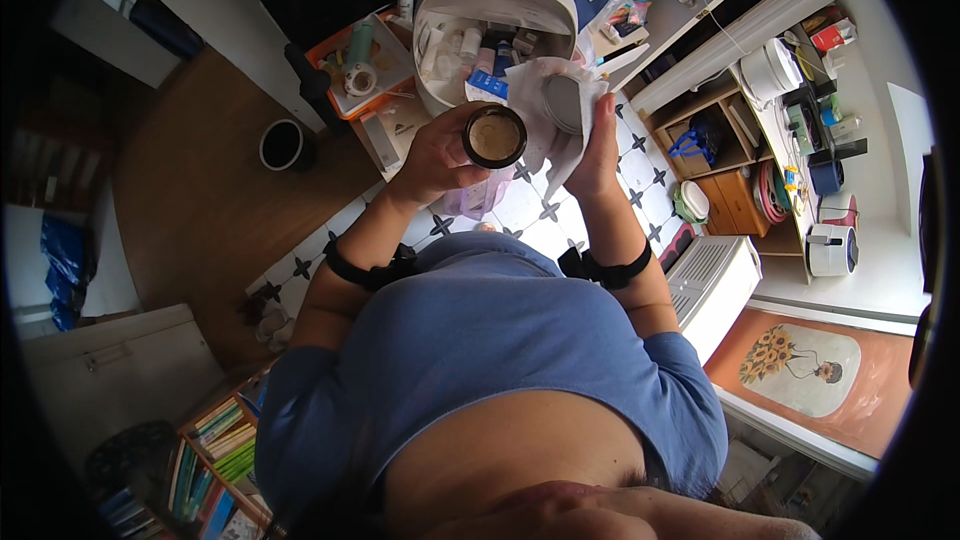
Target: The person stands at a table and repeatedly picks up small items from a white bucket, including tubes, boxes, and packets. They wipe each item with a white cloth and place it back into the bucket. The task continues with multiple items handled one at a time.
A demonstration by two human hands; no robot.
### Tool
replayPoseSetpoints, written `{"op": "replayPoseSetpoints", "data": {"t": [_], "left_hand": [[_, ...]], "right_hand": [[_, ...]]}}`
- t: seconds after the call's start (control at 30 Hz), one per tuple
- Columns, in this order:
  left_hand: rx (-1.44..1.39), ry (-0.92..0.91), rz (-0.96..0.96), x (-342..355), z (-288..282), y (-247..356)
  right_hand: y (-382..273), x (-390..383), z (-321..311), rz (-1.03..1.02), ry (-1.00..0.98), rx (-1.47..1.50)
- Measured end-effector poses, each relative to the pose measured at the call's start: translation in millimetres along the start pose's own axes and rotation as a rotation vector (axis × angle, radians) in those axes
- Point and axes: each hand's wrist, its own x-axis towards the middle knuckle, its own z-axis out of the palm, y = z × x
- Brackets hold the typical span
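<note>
Jar (494, 148), round, with a glossy dark rim about an uneven beige filling, is raised in front of my chest in my left hand (425, 157). Those fingers are curled part-way closed around its side, its open mouth turned up toward me.

Just beside it, my right hand (597, 152) has hold of a crumpled white paper tissue (540, 140), with a flat, dull grey disc (565, 103) lying against it. These fingers are bent around the outer side of the paper; how hard they press I cannot tell.

I take the disc for the jar's lid, and the step in hand for wiping or tending the opened pair. The next move, I judge, calls for a level left hold and care with loose paper edges near that soft-looking filling.

Beyond, a rounded white plastic case (495, 2) stands with its lid raised over small, smooth bottles (470, 43). Left of it is an orange-edged tray (372, 107) with a pale green container (361, 40). Under my hands, a thin, translucent purple bag (478, 202) shows against white floor tiles (625, 180) patterned with dark stars.
</note>
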Motion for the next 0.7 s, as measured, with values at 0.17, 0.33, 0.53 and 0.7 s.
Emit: {"op": "replayPoseSetpoints", "data": {"t": [0.17, 0.33, 0.53, 0.7], "left_hand": [[0.052, -0.087, 0.074, 2, 0, 6], [0.103, -0.097, 0.181, 4, 2, 10], [0.122, -0.045, 0.132, 1, 1, 17], [0.131, -0.007, 0.051, -2, 1, 19]], "right_hand": [[-9, -3, 8, 0.026, -0.052, 0.023], [-14, -3, 8, 0.051, -0.028, 0.138], [0, -4, 5, -0.002, -0.004, 0.033], [-11, -1, 6, -0.552, -0.349, -0.940]]}}
